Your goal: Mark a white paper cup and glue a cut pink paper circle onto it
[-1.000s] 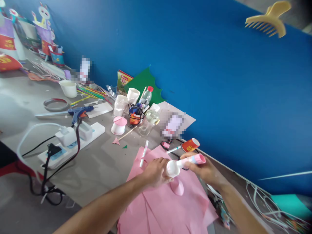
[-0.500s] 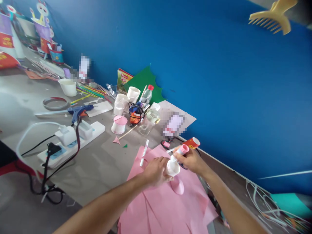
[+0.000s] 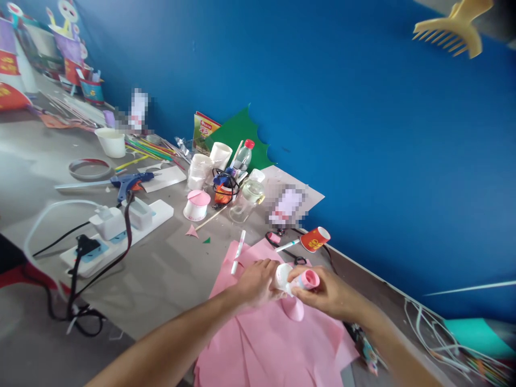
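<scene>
My left hand (image 3: 258, 282) is closed around a small white paper cup (image 3: 283, 275), tipped so that its round end faces up. My right hand (image 3: 318, 287) grips a glue stick (image 3: 308, 279) with a pink base, its other end against the cup's rim. Under both hands lie pink paper sheets (image 3: 266, 344). A pink paper piece (image 3: 294, 309) sits just below the cup. On the sheets' upper left rests a white marker (image 3: 238, 252).
A red cup (image 3: 315, 239) and a pink cap (image 3: 274, 237) lie beyond my hands. Further left are a glass jar (image 3: 244, 201), a pink-topped cup (image 3: 197, 205), a power strip (image 3: 141, 231) and a blue glue gun (image 3: 129, 185). A blue wall rises behind.
My right hand has moved down and toward me with the glue stick, round to the cup's right side. More of the red cup and a blue-banded marker now show. My left hand has barely moved.
</scene>
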`<control>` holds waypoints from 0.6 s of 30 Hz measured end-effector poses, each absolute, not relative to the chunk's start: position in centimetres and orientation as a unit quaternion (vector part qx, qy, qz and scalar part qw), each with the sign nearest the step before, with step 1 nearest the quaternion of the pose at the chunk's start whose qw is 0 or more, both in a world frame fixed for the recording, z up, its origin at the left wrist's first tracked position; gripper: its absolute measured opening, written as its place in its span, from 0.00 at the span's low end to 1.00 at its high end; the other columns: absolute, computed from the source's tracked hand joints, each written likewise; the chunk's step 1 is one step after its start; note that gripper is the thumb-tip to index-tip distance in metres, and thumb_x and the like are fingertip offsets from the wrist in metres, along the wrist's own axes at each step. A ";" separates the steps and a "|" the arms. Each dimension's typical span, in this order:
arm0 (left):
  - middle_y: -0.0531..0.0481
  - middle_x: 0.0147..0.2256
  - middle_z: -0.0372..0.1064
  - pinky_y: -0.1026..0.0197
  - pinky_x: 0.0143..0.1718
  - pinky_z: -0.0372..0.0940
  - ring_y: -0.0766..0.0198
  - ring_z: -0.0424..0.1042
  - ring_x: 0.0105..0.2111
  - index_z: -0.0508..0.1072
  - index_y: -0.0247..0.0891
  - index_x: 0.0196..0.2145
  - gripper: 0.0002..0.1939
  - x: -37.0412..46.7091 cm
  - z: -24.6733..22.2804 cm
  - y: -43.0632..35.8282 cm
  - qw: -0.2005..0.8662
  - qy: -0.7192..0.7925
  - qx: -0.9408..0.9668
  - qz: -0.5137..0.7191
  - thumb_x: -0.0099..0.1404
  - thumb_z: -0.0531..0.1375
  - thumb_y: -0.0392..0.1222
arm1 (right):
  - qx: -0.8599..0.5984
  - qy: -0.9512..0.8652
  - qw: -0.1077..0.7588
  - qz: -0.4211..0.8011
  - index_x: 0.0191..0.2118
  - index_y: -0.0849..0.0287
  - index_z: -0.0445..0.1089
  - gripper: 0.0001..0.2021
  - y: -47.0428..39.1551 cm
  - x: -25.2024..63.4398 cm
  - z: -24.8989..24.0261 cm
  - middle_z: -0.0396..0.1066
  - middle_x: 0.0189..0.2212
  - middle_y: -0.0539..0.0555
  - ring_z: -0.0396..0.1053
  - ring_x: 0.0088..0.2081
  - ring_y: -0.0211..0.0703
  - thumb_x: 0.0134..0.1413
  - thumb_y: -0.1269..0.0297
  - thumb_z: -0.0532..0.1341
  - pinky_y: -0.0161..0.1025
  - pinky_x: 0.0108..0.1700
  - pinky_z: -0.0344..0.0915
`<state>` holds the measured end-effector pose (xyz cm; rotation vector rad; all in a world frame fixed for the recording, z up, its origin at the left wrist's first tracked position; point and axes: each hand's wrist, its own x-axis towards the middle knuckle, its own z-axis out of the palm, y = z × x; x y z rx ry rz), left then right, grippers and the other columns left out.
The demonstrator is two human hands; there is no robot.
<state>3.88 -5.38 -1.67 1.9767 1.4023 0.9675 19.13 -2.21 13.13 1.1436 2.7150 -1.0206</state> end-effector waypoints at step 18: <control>0.42 0.46 0.71 0.50 0.48 0.64 0.50 0.70 0.46 0.65 0.36 0.49 0.28 4.0 -1.7 -5.4 0.260 0.526 0.724 0.364 0.54 0.68 0.48 | 0.433 0.826 -0.112 -0.343 0.37 0.57 0.74 0.14 -0.2 20.9 11.5 0.76 0.34 0.53 0.71 0.35 0.47 0.53 0.53 0.61 0.40 0.37 0.68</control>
